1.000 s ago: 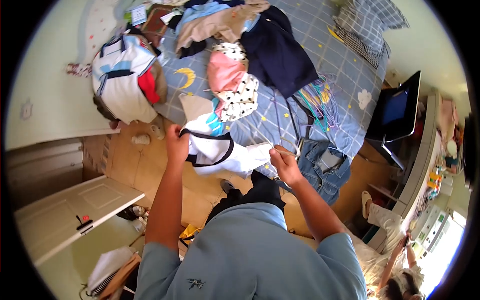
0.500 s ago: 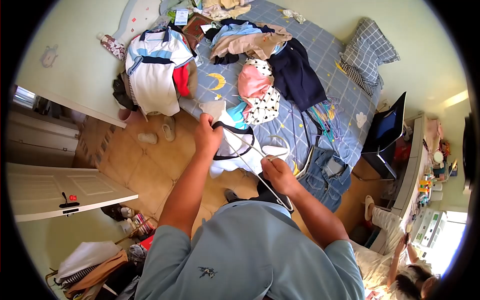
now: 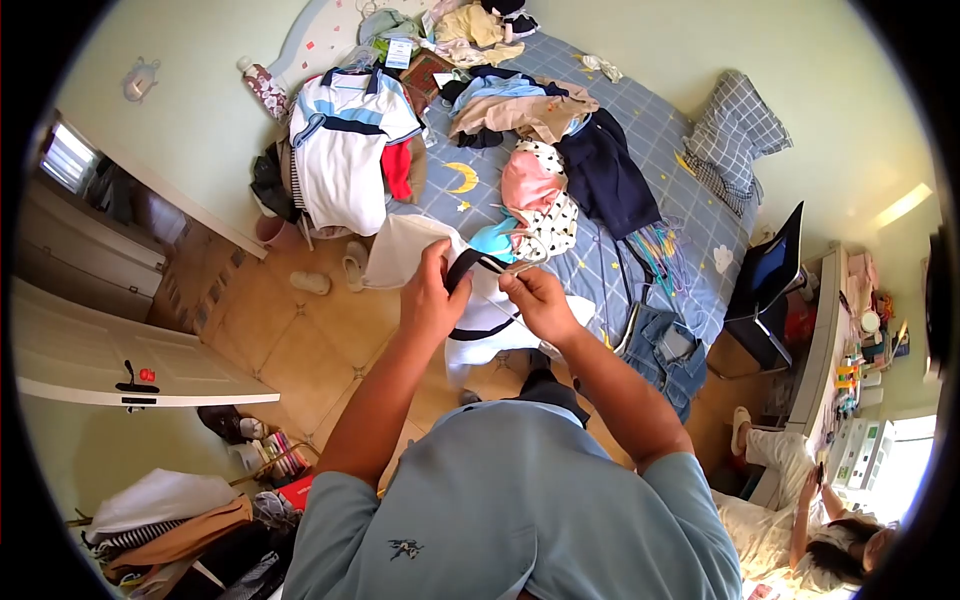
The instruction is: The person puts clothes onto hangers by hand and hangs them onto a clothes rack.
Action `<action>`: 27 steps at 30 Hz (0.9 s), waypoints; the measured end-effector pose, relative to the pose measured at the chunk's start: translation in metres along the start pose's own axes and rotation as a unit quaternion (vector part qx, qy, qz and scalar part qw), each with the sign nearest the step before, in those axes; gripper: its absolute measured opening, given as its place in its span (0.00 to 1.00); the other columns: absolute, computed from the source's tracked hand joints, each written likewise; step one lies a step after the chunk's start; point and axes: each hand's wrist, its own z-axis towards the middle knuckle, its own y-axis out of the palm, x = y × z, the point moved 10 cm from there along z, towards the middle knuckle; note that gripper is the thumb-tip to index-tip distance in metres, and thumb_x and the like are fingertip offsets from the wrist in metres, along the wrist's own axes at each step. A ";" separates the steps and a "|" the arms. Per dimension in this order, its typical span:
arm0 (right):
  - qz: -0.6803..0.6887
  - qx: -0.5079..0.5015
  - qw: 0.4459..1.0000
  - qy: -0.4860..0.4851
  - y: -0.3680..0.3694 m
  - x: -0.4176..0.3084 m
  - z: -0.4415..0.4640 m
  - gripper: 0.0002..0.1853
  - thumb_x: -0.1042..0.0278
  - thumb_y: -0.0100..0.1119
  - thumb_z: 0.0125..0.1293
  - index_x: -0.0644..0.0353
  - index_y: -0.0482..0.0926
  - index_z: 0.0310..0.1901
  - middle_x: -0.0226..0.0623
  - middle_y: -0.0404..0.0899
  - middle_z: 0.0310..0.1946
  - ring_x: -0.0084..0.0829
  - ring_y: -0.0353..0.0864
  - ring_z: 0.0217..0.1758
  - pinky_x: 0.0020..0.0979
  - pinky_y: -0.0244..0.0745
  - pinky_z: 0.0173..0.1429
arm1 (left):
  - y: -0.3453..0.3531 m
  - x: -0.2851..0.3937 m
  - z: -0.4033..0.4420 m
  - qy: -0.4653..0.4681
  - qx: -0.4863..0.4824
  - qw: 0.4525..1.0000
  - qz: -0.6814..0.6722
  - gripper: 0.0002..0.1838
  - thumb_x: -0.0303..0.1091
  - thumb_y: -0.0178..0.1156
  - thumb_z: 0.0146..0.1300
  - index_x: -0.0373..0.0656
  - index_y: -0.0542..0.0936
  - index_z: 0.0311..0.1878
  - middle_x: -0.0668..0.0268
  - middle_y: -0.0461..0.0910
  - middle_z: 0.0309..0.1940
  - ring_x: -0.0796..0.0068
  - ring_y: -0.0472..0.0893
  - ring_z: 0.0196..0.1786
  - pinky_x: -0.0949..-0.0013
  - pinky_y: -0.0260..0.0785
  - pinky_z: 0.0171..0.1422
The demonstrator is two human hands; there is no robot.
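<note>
My left hand (image 3: pixel 432 300) grips a white garment (image 3: pixel 480 345) by its black-edged opening, in front of my chest. Close beside it, my right hand (image 3: pixel 540 303) is closed on a pale hanger (image 3: pixel 532 243), whose curved hook sticks up past the fingers. The hanger lies at the black edge of the garment; how far it reaches inside is hidden. The white cloth hangs down below both hands, and a pale part spreads out to the left. Just beyond are a pink garment (image 3: pixel 530 178) and a black-spotted white cloth (image 3: pixel 552 228).
A bed (image 3: pixel 640 120) holds dark trousers (image 3: pixel 608 175), several hangers (image 3: pixel 660 255) and piled clothes. A denim jacket (image 3: pixel 665 350) hangs at its edge. White shirts (image 3: pixel 345 150) are heaped at the left. Slippers (image 3: pixel 311 283) lie on the floor. Another person (image 3: pixel 800 510) is at the lower right.
My hands have come together at the garment's black edge. The hanger, earlier stretched below my right hand, now has its hook pointing up and away. The view has shifted.
</note>
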 end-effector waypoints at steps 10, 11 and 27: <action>-0.029 -0.090 0.986 -0.138 0.005 -0.084 0.013 0.17 0.62 0.55 0.76 0.64 0.74 0.30 0.27 0.68 0.25 0.18 0.63 0.29 0.27 0.62 0.33 | -0.072 0.115 0.031 0.270 -0.012 0.942 0.197 0.12 0.39 0.66 0.61 0.46 0.80 0.46 0.65 0.78 0.45 0.60 0.75 0.51 0.55 0.61 0.58; -0.027 -0.097 0.983 -0.151 0.007 -0.090 0.013 0.15 0.62 0.57 0.75 0.63 0.76 0.32 0.27 0.69 0.24 0.17 0.64 0.29 0.26 0.62 0.32 | -0.069 0.118 0.032 0.283 -0.036 0.937 0.202 0.11 0.38 0.65 0.63 0.45 0.81 0.45 0.65 0.79 0.43 0.60 0.77 0.50 0.56 0.64 0.56; -0.459 -0.186 0.869 -0.003 0.041 0.016 -0.025 0.22 0.44 0.62 0.64 0.52 0.82 0.50 0.44 0.85 0.36 0.50 0.83 0.41 0.44 0.77 0.47 | -0.101 0.045 0.032 0.040 -0.011 0.998 0.045 0.11 0.37 0.61 0.69 0.44 0.82 0.51 0.59 0.84 0.43 0.58 0.84 0.44 0.63 0.75 0.49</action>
